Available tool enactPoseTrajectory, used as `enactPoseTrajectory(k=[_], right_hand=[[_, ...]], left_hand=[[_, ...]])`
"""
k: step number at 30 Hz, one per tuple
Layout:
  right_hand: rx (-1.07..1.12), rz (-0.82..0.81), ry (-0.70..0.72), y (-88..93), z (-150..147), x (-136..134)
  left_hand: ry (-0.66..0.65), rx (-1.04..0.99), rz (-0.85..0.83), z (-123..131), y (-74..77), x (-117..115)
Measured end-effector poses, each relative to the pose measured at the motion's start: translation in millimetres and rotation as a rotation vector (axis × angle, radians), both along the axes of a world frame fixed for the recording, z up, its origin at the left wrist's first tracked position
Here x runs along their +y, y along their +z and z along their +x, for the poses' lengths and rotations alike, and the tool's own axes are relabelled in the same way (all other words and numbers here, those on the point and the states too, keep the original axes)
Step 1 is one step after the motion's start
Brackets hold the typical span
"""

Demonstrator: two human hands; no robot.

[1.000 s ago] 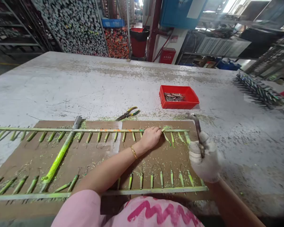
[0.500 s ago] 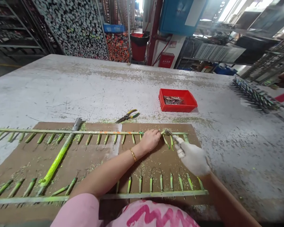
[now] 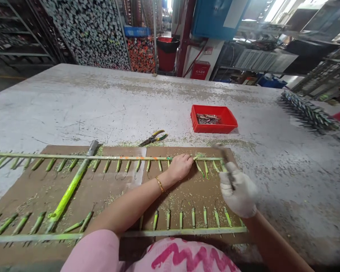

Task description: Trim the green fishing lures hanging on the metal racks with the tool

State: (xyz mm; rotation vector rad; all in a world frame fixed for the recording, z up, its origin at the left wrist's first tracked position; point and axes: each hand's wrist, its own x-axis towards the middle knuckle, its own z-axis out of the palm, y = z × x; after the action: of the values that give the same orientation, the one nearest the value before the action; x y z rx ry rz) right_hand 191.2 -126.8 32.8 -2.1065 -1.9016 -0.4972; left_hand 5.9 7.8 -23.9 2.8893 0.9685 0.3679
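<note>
Just changed: the right hand, in a white glove, has swung back from beside the left fingertips; it now sits near the right end of the upper green strip; the tool is blurred with motion.

Right hand: clenched around a bent metal tool; the tool's head points to about 12 o'clock, over the strip's far edge.

Left hand: bare, a gold bangle at the wrist; it lies on the strip, fingers curled down at the strip; whether they pinch anything, I cannot tell.

Work piece: green sticks hang in a row from the strip, thin wires at their tips; a second row stands on a lower green strip, at 6 o'clock.

Underfoot: both strips lie across brown boards, strewn with green shavings; a bright green rod lies across the left board, at 9 o'clock.

Table: grey, paint-flecked; pliers lie at 12 o'clock; a red tray of metal bits sits at 1 o'clock; a bundle of strips lies at 2 o'clock.
</note>
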Motion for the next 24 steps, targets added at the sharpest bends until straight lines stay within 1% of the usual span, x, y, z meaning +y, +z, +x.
enactPoseTrajectory(k=[2, 4, 5, 7, 8, 9, 12, 13, 14, 16, 18, 19, 22, 23, 24], right_hand=[[-0.02, -0.102, 0.087, -1.1, -1.5, 2.0], [-0.029, -0.136, 0.097, -0.2, -2.2, 3.2], [-0.026, -0.097, 0.069, 0.5, -2.0, 3.1], [-0.017, 0.042, -0.021, 0.8, -1.1, 2.1], [-0.024, 0.075, -0.037, 0.0, -0.8, 1.8], [-0.043, 0.052, -0.015, -1.0, -0.9, 2.1], [-0.109, -0.199, 0.112, -2.2, -3.0, 4.9], [-0.111, -0.236, 0.12, -1.2, -3.6, 5.6], [-0.099, -0.215, 0.097, 0.2, -3.8, 5.8], [-0.062, -0.062, -0.006, 2.4, -3.2, 4.7], [-0.046, 0.037, -0.05, 1.6, -2.4, 3.8], [-0.05, 0.027, -0.029, 0.2, -2.4, 4.1], [-0.089, -0.165, 0.101, -3.2, -3.5, 7.7], [-0.098, -0.191, 0.107, -2.9, -3.7, 8.7], [-0.101, -0.174, 0.082, -2.1, -3.6, 9.2]], left_hand=[[0.001, -0.001, 0.006, -0.1, -0.2, -0.1], [0.0, 0.002, 0.007, -0.4, 0.2, -0.3], [0.0, 0.003, 0.005, -0.6, 0.7, -0.4], [0.001, 0.002, 0.0, -0.8, 1.8, -0.6], [0.001, 0.001, -0.003, -0.9, 2.3, -0.7], [0.001, 0.001, -0.006, -0.9, 2.6, -0.7], [0.007, 0.0, -0.006, -0.9, 2.5, -0.8], [0.009, 0.001, -0.006, -0.8, 2.2, -0.9], [0.009, 0.0, -0.006, -0.8, 1.9, -1.0], [0.007, -0.006, -0.002, -0.7, 1.2, -1.2], [0.008, -0.011, 0.001, -0.6, 0.8, -1.2], [0.01, -0.012, 0.002, -0.6, 0.8, -1.1], [0.012, -0.002, -0.003, -0.5, 1.6, -0.7], [0.008, 0.004, -0.006, -0.6, 2.0, -0.6], [0.004, 0.008, -0.008, -0.7, 2.5, -0.6]])
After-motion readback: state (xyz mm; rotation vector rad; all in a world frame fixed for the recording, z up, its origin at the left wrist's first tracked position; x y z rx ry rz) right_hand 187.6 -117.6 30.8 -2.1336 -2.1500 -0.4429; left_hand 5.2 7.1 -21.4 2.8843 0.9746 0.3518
